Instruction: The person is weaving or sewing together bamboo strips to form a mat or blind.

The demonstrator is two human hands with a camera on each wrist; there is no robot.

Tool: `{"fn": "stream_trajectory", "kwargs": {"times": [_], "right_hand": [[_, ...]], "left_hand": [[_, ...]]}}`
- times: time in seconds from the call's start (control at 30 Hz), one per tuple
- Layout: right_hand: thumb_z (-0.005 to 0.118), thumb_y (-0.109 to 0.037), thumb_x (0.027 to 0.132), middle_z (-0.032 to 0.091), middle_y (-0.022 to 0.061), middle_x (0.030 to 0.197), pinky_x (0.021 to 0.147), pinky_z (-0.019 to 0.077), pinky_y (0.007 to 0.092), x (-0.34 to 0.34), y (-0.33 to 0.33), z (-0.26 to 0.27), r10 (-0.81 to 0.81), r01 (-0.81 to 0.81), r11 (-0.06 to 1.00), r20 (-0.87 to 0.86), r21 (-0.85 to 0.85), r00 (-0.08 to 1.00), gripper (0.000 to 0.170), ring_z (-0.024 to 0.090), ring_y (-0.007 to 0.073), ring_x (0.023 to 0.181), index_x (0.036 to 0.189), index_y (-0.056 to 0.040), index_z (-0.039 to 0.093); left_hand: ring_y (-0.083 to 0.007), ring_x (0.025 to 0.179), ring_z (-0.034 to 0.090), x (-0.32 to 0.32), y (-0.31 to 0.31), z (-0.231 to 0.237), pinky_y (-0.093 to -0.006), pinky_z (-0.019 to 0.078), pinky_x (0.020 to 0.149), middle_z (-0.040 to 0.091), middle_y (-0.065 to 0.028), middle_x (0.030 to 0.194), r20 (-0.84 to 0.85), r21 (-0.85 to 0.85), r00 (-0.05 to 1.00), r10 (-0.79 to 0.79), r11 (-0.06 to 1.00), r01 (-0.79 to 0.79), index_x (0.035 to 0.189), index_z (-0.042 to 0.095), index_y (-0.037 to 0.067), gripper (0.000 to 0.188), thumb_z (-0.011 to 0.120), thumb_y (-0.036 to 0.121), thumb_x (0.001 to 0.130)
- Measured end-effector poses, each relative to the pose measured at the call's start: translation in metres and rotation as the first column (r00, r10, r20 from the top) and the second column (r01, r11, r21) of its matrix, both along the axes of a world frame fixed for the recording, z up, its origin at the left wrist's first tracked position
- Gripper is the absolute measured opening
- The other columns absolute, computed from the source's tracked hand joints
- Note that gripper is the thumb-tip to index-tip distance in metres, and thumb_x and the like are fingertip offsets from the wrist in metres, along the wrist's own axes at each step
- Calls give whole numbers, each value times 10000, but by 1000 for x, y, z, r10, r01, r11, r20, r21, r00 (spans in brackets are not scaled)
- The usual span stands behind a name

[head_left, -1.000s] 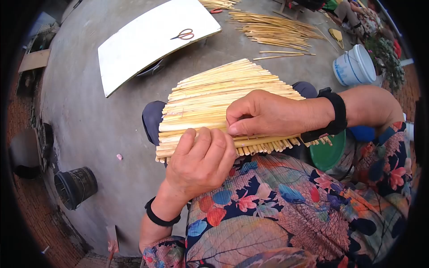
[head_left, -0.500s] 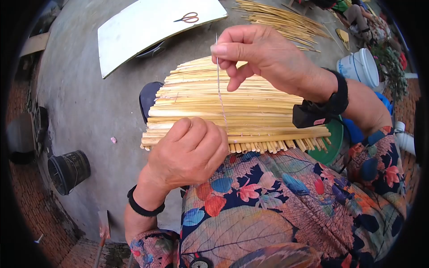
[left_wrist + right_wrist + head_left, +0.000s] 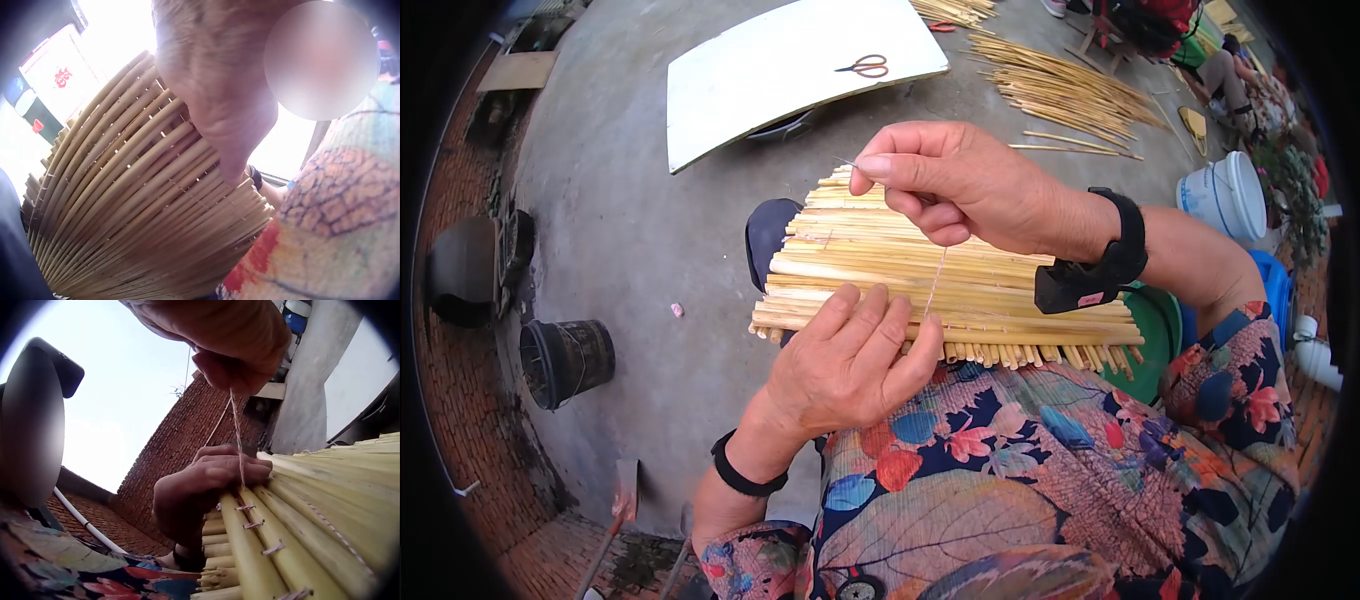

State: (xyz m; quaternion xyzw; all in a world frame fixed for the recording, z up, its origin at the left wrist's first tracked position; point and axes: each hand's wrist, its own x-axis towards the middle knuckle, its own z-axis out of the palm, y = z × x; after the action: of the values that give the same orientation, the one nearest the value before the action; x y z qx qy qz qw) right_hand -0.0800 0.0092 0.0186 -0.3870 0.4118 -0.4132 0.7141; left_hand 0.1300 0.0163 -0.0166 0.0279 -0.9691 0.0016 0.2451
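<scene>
A mat of pale plant stalks (image 3: pixel 1000 290), stitched side by side, lies across the person's lap. My left hand (image 3: pixel 850 350) rests on its near left edge, fingers laid over the stalks and thumb beside the thread. Above the mat, my right hand (image 3: pixel 960 185) pinches a thin needle (image 3: pixel 846 161) between thumb and forefinger, its other fingers curled. A pink-and-white thread (image 3: pixel 236 428) runs taut from the right hand down to the edge by the left fingers. Short stitches (image 3: pixel 253 525) show along the outer stalks. In the left wrist view, the mat (image 3: pixel 137 162) bends beside the left hand.
Scissors (image 3: pixel 868 66) lie on a white board (image 3: pixel 780 75) ahead. Loose stalks (image 3: pixel 1070 90) are spread on the concrete floor behind the mat. A white bucket (image 3: pixel 1225 195) stands at the right, a black bucket (image 3: pixel 568 362) at the left. A green basin (image 3: pixel 1155 325) is by the right elbow.
My right hand rose from the mat with the needle, drawing out thread, then dipped slightly as the needle tilted from upright. The left hand's fingers straightened and spread on the stalks.
</scene>
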Motion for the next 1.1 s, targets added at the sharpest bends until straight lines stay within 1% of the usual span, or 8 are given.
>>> {"fn": "stream_trajectory", "kwargs": {"times": [0.1,0.17,0.3,0.53,0.67,0.73,0.83,1.1], "right_hand": [[522,-213,930,530,5,631,429,351,225,3,-3,-1,82,-122,989,-366,-87,927,190,424,76,509,899,-38,590],[533,-193,906,591,102,658,457,424,314,4,-5,-16,-19,-400,764,-637,-506,771,149,539,192,538,900,-52,583],[566,-140,812,631,161,727,544,497,414,5,11,-5,-200,-768,500,-916,-401,348,124,640,326,670,848,-30,523],[513,-179,899,555,125,656,511,458,389,9,19,10,25,-739,649,-966,-180,257,126,604,319,645,919,-58,485],[487,-226,948,554,95,613,478,437,340,5,19,0,117,-628,724,-847,-285,519,185,611,243,602,935,-43,511],[497,-256,957,569,36,637,484,436,268,3,15,8,441,-486,872,-540,66,717,222,599,127,604,939,-40,542],[517,-283,955,563,-8,656,507,436,205,-4,14,8,349,-289,933,-339,214,874,248,554,51,602,942,-38,555],[577,-99,901,563,57,1119,803,482,247,-39,6,-11,-58,-228,920,-688,-317,724,316,564,112,972,1196,-2,520]], "left_hand": [[-258,881,605,-2,4,5,-372,485,761,606,-109,941,51,47,999,-12,999,10,1066,606,66,319,596,135,755],[-259,895,601,-2,6,6,-378,476,777,602,-123,945,115,68,993,28,997,-36,1084,594,61,346,598,126,744],[-262,915,598,-2,7,1,-381,466,793,605,-136,970,104,131,994,38,990,-52,1098,582,45,367,597,123,740],[-289,931,586,-3,4,-3,-402,465,807,598,-179,1007,61,124,998,-25,992,17,1075,569,-29,359,532,159,771],[-277,914,590,-3,4,-4,-386,470,790,606,-164,1005,43,118,998,-55,992,50,1042,583,-28,328,531,156,775],[-275,909,592,-4,8,-7,-381,470,786,610,-159,997,28,115,999,-31,993,27,1031,586,-28,318,534,154,775],[-264,902,607,-3,8,-5,-362,472,771,632,-137,996,34,115,999,4,993,-8,1013,597,3,269,553,149,790],[-258,895,624,-3,7,-2,-348,469,777,650,-120,1006,68,121,998,7,993,-15,1006,608,38,232,559,152,810]]}}
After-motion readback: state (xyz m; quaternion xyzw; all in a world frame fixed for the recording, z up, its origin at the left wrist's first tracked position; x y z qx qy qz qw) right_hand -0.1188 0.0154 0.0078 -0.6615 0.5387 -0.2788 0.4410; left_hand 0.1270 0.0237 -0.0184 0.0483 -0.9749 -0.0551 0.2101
